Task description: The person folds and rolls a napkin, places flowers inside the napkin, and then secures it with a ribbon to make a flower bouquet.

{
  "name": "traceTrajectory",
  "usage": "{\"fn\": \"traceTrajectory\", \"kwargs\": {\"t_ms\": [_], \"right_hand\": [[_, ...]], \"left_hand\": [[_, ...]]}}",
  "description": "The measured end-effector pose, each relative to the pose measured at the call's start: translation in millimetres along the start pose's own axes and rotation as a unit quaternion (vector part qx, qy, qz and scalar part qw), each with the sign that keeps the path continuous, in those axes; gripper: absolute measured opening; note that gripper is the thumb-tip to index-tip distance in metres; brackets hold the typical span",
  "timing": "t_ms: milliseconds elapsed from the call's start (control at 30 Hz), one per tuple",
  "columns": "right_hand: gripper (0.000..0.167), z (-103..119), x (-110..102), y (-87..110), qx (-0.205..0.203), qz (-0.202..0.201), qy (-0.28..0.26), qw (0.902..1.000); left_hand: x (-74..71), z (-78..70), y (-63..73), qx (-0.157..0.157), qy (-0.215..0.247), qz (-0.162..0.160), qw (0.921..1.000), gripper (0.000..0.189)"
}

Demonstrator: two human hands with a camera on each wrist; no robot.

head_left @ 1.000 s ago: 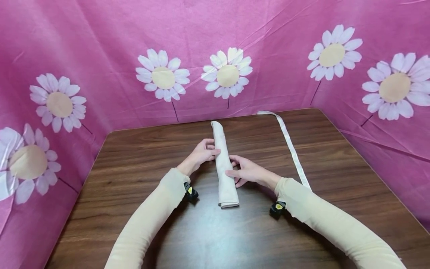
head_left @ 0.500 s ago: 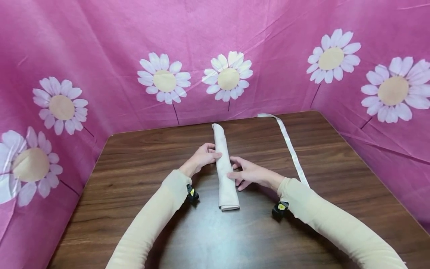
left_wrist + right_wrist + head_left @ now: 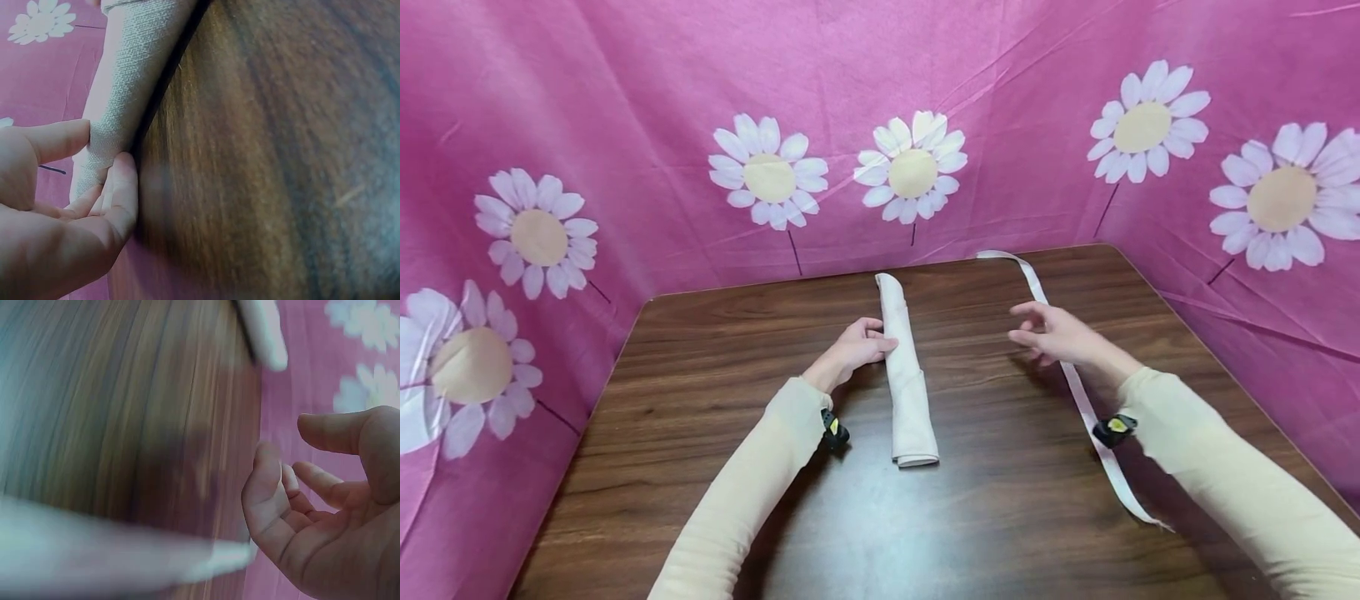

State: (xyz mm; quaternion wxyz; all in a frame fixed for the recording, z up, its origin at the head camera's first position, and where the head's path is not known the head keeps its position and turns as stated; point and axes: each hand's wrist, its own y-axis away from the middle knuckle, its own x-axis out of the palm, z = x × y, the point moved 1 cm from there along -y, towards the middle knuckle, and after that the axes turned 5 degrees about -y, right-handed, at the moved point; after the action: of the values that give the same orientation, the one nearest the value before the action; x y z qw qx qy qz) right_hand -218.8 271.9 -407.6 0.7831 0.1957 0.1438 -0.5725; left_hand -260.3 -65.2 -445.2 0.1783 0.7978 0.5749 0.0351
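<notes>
A cream cloth [image 3: 907, 392] lies rolled into a long tube on the table, one end toward the far edge. My left hand [image 3: 852, 347] holds its left side, thumb on top and fingers low against it. The left wrist view shows the woven roll [image 3: 139, 69] between the thumb and the curled fingers [image 3: 122, 200]. Away to the right, my right hand [image 3: 1060, 335] hovers with loosely curled fingers and nothing in them. Under that wrist runs a white ribbon [image 3: 1084, 407], partly covered by the hand. The right wrist view has the ribbon [image 3: 119, 556] blurred below the hand.
The dark wood-grain table [image 3: 722, 400] ends at a back edge against a pink curtain [image 3: 820, 67] printed with white daisies. The ribbon's far end reaches that edge; its near end is frayed. Each sleeve cuff carries a small black wrist camera [image 3: 1114, 430].
My right hand has let go of the rolled cloth and moved right, over the ribbon. A loose flap edge now shows on the roll. The left hand has stayed in place.
</notes>
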Motion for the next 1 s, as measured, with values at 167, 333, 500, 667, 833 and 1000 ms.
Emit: {"fn": "traceTrajectory", "kwargs": {"t_ms": [167,333,500,667,833,1000], "right_hand": [[0.047,-33,-43,20.3,-0.022,-0.013,0.109,0.9937],[0.047,-62,-61,41.6,-0.071,-0.002,0.173,0.9824],[0.052,-70,-61,45.5,-0.069,-0.004,0.179,0.9814],[0.052,-68,-57,41.5,-0.051,-0.012,0.175,0.9831],[0.053,-65,-53,42.2,-0.047,-0.014,0.170,0.9842],[0.058,-68,-54,46.5,-0.062,-0.020,0.166,0.9840]], "left_hand": [[0.7,0.0,-0.6,-0.002,0.004,0.002,1.0000,0.052],[1.0,-0.9,0.0,-0.008,-0.004,0.003,1.0000,0.052],[-0.5,-4.2,1.7,-0.009,-0.010,0.004,0.9999,0.052],[-3.0,-2.9,0.5,-0.009,-0.012,0.010,0.9998,0.054],[-5.9,1.2,-2.5,-0.006,-0.018,0.008,0.9998,0.055],[-3.2,1.1,-3.1,-0.007,-0.015,0.015,0.9998,0.056]]}}
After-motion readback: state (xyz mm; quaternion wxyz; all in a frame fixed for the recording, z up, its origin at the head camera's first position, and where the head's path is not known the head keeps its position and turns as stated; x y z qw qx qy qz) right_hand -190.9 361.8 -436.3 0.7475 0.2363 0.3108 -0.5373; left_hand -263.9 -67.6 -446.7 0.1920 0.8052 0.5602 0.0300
